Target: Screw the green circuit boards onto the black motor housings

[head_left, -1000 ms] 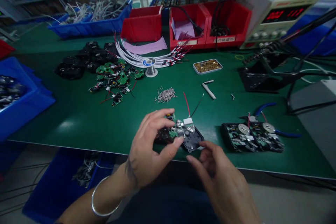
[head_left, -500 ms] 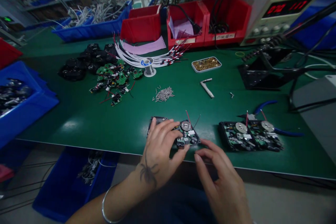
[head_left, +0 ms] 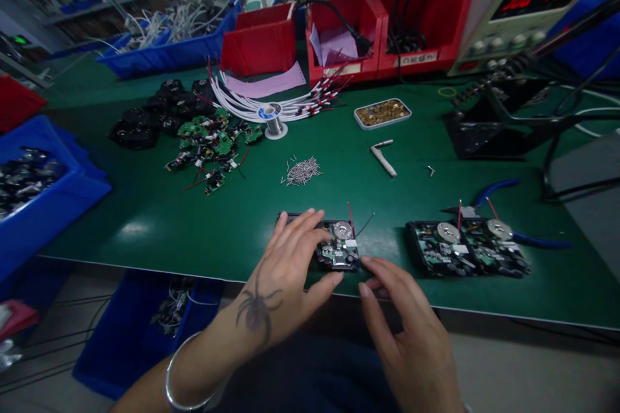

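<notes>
An opened black casing with a green circuit board and a round metal disc (head_left: 339, 246) lies near the bench's front edge. Over its left part rests my left hand (head_left: 295, 251), fingers stretched out, hiding that side. My right hand (head_left: 402, 310) is at the casing's lower right corner, index fingertip touching or very near it, fingers apart and slightly bent. A red and a dark wire stick up from the casing. To the right lie two similar opened casings (head_left: 440, 250) side by side, with blue-handled pliers (head_left: 537, 240) behind them.
Small metal pins (head_left: 303, 170) lie in a pile mid-bench. Behind are a solder spool (head_left: 272, 122), white cables (head_left: 290, 106), loose circuit boards (head_left: 217, 139) and a tin of brass shavings (head_left: 382, 113). A soldering iron stand (head_left: 477, 135) and a power supply (head_left: 523, 19) stand right.
My left hand has eased off to the left, its thumb and fingers farther from the board, showing more of it. My right hand has hardly moved. The view has shifted slightly.
</notes>
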A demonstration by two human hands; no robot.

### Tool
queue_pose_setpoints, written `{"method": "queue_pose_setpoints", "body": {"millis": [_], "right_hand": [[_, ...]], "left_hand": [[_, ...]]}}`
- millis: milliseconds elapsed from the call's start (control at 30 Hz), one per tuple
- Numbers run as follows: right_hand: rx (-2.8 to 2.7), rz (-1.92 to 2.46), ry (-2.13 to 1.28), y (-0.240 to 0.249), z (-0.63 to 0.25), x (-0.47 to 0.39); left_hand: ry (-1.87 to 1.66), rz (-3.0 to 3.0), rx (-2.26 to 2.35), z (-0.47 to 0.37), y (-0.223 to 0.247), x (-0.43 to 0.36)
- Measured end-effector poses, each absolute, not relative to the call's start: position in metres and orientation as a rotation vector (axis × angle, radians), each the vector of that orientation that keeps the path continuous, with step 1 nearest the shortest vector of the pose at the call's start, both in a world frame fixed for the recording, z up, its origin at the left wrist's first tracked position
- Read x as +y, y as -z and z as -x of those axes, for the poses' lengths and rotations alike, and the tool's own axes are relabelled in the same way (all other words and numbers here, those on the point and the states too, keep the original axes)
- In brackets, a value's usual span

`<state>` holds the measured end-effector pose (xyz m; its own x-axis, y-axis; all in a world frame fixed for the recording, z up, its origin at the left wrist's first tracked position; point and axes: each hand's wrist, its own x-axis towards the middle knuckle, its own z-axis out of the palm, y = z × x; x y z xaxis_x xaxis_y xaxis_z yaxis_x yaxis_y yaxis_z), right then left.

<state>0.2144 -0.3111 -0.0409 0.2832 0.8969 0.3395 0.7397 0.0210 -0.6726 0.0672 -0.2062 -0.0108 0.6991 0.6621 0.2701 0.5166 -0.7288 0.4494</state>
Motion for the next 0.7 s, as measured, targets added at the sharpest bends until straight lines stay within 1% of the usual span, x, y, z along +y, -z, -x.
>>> {"method": "queue_pose_setpoints", "body": {"millis": [367, 567, 700], "right_hand": [[-1.57, 1.758, -0.238, 0.042, -0.214, -0.311], [-1.571, 1.772, -0.228, 0.042, -0.213, -0.309], [-1.483, 1.769, -0.112, 0.032, -0.212, -0.316]], "left_hand": [[-0.454, -2.667, 0.85, -0.063, 0.009, -0.195], [-0.527, -2.743, 0.807, -0.065, 0.011, -0.186], [-0.551, -2.703, 0.854, -0.07, 0.007, -0.186]]}}
